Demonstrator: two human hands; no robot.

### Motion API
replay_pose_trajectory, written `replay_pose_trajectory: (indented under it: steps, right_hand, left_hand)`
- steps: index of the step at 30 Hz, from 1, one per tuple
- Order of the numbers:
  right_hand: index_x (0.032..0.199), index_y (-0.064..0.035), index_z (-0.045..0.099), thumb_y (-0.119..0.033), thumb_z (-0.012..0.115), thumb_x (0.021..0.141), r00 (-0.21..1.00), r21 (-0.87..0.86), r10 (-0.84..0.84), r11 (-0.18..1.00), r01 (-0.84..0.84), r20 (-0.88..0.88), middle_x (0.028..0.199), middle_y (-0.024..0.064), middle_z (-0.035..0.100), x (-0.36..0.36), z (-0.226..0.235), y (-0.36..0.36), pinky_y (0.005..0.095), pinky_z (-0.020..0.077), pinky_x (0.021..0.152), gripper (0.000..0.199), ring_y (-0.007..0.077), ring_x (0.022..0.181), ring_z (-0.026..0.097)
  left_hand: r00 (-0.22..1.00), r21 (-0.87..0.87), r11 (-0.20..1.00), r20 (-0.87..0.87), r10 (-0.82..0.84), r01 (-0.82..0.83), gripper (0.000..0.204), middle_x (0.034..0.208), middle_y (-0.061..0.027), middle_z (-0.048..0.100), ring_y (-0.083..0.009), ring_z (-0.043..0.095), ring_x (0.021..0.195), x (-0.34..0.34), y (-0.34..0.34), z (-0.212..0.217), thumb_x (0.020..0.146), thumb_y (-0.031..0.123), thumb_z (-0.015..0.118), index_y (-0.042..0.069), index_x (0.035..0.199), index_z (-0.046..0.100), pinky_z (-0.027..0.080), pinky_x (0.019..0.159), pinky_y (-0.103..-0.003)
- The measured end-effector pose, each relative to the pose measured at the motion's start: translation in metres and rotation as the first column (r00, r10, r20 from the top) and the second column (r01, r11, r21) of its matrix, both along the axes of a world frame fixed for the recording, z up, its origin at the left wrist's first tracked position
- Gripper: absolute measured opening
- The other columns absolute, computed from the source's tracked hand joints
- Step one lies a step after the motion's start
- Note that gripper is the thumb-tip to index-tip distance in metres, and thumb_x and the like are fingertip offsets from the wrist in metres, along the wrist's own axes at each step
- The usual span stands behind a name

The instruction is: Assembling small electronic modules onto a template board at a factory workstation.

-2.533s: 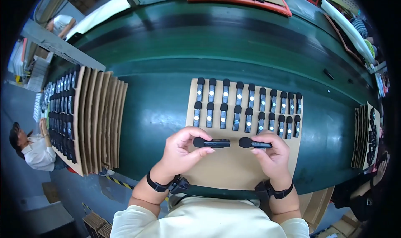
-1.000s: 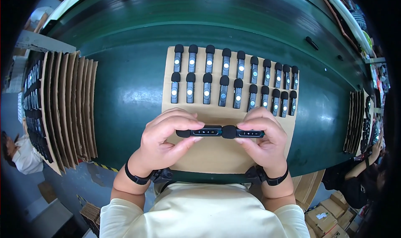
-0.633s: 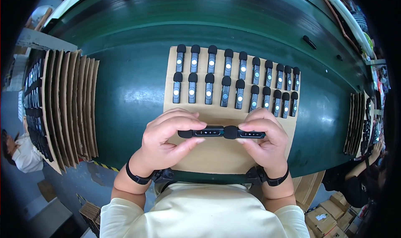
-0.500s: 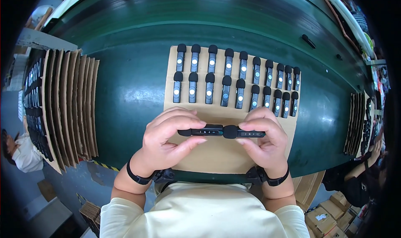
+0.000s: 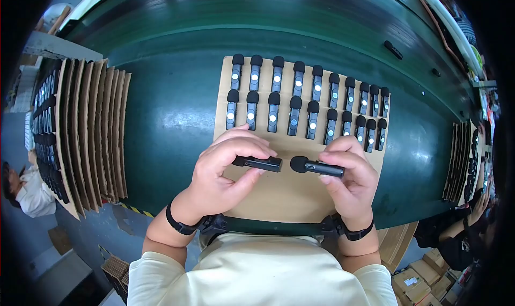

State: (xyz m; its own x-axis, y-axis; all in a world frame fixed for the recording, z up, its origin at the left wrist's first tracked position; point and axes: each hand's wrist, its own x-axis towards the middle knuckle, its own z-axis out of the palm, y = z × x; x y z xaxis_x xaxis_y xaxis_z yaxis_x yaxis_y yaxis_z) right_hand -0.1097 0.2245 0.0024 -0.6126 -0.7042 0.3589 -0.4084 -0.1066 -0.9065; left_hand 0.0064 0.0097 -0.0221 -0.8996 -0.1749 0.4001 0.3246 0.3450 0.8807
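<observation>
Left hand (image 5: pixel 222 172) pinching one black device (image 5: pixel 259 163), right hand (image 5: pixel 348 180) pinching another device (image 5: pixel 317 167) — I'd keep both level above the cardboard sheet's (image 5: pixel 289 198) near edge.

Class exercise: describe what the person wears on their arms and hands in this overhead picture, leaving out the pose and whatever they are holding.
Both hands are bare, with no gloves or rings showing. The left hand has a thin black band round its wrist; the right hand has a similar black band. Pale cream sleeves end above the forearms.
</observation>
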Motion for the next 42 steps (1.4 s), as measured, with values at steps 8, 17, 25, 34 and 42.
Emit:
replay_pose_trajectory:
  steps: [8,17,25,34,42]
  right_hand:
    - [0.100,-0.0010,0.065,0.006,0.072,0.074,0.980,0.109,0.063,0.993,-0.042,-0.190,0.097,0.0127,0.061,0.009,-0.013,-0.011,0.0317,0.0489,0.072,0.028,0.0227,0.085,0.061]
    - [0.101,-0.0009,0.063,0.004,0.073,0.076,0.961,0.054,0.096,0.995,-0.085,-0.258,0.097,0.0130,0.064,0.009,-0.016,-0.011,0.0319,0.0489,0.071,0.027,0.0238,0.084,0.062]
    - [0.102,-0.0010,0.063,0.004,0.072,0.076,0.975,0.064,0.068,0.996,-0.056,-0.210,0.096,0.0141,0.065,0.010,-0.013,-0.015,0.0332,0.0498,0.074,0.027,0.0253,0.085,0.063]
    - [0.104,-0.0012,0.060,0.004,0.073,0.076,0.962,0.213,0.059,0.977,-0.001,-0.266,0.102,0.0155,0.066,0.018,-0.006,-0.025,0.0353,0.0518,0.078,0.031,0.0277,0.090,0.065]
    - [0.096,-0.0030,0.058,0.001,0.073,0.075,0.856,0.297,0.146,0.955,0.009,-0.495,0.108,0.0129,0.064,0.041,-0.018,-0.056,0.0383,0.0528,0.073,0.026,0.0304,0.087,0.064]
  left_hand:
    - [0.986,0.245,0.961,0.066,-0.152,0.131,0.024,0.098,-0.0062,0.061,-0.0214,0.061,0.096,0.004,0.012,-0.005,0.076,-0.003,0.073,0.004,0.097,0.065,0.039,0.105,-0.045]
    - [0.985,0.174,0.972,0.047,-0.166,0.156,0.023,0.098,-0.0076,0.061,-0.0214,0.061,0.096,0.001,0.019,-0.010,0.074,-0.003,0.073,0.003,0.096,0.068,0.040,0.104,-0.043]
    - [0.989,0.181,0.976,0.057,-0.135,0.122,0.028,0.100,-0.0119,0.064,-0.0232,0.061,0.094,0.002,0.020,-0.006,0.075,0.001,0.076,0.002,0.102,0.069,0.047,0.093,-0.043]
    - [0.997,-0.289,0.955,-0.032,0.064,-0.070,0.029,0.097,-0.0116,0.068,-0.0299,0.064,0.086,0.026,-0.001,0.008,0.073,0.002,0.074,0.002,0.102,0.067,0.051,0.085,-0.042]
    - [0.969,-0.609,0.754,-0.162,0.186,-0.247,0.018,0.103,-0.0079,0.068,-0.0269,0.064,0.092,0.053,-0.024,-0.014,0.069,0.005,0.073,0.005,0.085,0.063,0.053,0.082,-0.041]
